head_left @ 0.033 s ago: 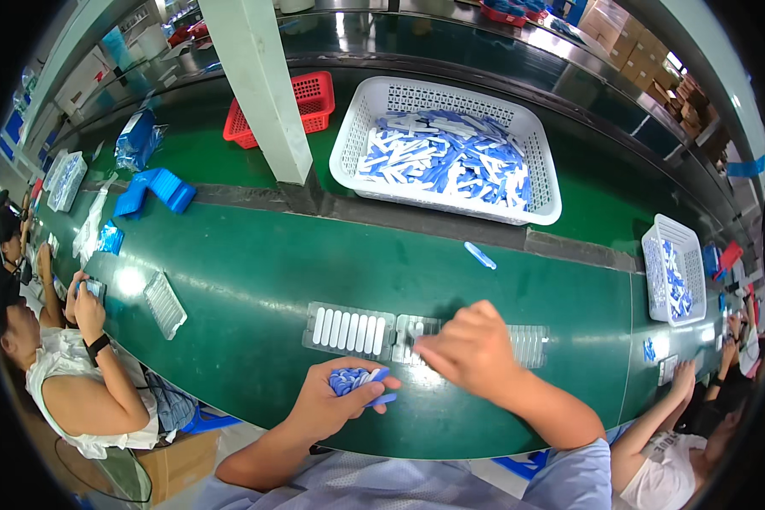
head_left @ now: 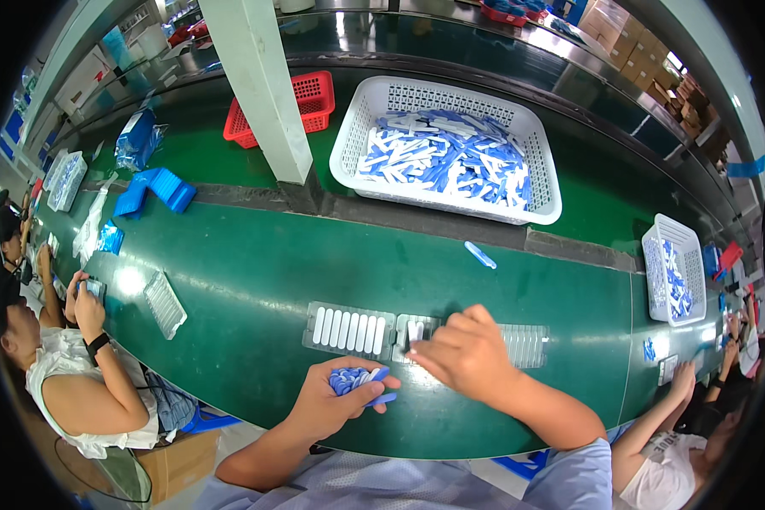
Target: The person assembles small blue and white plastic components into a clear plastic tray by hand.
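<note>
My left hand (head_left: 336, 398) is closed around a bunch of small blue-and-white plastic sticks (head_left: 353, 380), held just above the table's near side. Over a clear plastic tray (head_left: 430, 324), my right hand (head_left: 470, 353) has its fingers curled, thumb and forefinger pointing down to the left. What is between its fingertips is too small to make out. A couple of white sticks (head_left: 414, 330) stand in that tray's left end. Adjoining on the left, another clear tray (head_left: 348, 309) holds a row of several white sticks. Ribbed clear slots (head_left: 527, 345) show right of my hand; the part between is hidden.
Beyond a raised dark ledge, a white basket (head_left: 361, 183) is heaped with blue-and-white sticks, beside a post (head_left: 259, 85) and red basket (head_left: 314, 81). One loose stick (head_left: 480, 255) lies on the green table (head_left: 255, 255). A tray (head_left: 165, 304) lies left. People work on both sides.
My right hand has shifted very slightly, uncovering white sticks in the tray's left end. My left hand and its bunch stay where they were.
</note>
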Action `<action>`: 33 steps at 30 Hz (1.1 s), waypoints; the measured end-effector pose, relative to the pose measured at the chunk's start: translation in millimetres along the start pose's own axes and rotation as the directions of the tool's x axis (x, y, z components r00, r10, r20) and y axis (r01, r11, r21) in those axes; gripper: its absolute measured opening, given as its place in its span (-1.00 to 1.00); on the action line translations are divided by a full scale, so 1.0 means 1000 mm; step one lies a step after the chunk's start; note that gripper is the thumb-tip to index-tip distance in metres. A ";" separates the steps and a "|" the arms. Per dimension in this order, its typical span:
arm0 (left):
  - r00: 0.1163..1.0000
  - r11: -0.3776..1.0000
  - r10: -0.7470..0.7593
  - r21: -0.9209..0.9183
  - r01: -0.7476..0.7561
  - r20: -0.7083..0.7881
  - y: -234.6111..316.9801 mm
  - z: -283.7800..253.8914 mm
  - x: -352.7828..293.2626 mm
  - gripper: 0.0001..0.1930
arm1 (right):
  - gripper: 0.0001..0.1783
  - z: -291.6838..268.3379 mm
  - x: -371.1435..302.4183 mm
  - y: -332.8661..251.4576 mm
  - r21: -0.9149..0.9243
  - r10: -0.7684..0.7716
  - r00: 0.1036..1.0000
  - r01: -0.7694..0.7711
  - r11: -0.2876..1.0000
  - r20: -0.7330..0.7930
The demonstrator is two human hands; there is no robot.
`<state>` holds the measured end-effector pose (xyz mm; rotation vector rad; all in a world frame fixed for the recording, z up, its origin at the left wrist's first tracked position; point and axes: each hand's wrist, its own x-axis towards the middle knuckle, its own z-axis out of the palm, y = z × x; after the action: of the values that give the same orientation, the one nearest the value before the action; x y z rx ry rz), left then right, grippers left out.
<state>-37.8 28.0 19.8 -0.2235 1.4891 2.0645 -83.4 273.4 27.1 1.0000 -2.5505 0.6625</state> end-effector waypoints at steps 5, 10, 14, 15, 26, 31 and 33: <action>1.000 1.000 0.003 -0.028 -0.002 0.031 0.000 0.000 -0.002 -0.78 | -0.81 0.005 0.002 -0.004 0.093 0.062 0.998 -0.064 0.994 0.018; 0.997 0.996 0.083 -0.017 -0.082 0.006 -0.004 0.004 0.001 -0.79 | -0.80 -0.014 0.008 -0.024 0.404 0.193 0.980 -0.199 0.893 0.056; 0.996 0.995 0.054 0.082 -0.060 0.074 -0.005 0.007 0.001 -0.79 | -0.82 -0.007 0.002 -0.033 0.436 0.241 0.962 -0.272 0.858 0.126; 0.996 0.995 0.054 0.082 -0.060 0.074 -0.005 0.008 0.001 -0.79 | -0.82 -0.005 0.002 -0.030 0.436 0.241 0.962 -0.272 0.858 0.126; 0.978 0.991 -0.120 0.083 0.107 0.173 0.004 0.008 0.000 -0.74 | -0.93 -0.003 -0.010 -0.009 0.707 0.258 0.964 -0.227 0.669 0.066; 0.994 0.992 -0.101 0.079 0.098 0.034 0.002 0.004 0.000 -0.75 | -0.92 -0.022 -0.002 0.035 0.726 0.410 0.806 -0.575 0.376 0.426; 0.996 0.995 -0.084 0.064 0.082 0.026 0.000 0.004 0.002 -0.74 | -0.87 -0.024 0.004 0.038 0.605 0.338 0.822 -0.567 0.559 0.458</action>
<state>-38.6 32.2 20.1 -0.2264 1.5003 1.9446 -110.0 308.2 37.3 0.6081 -2.8724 1.9410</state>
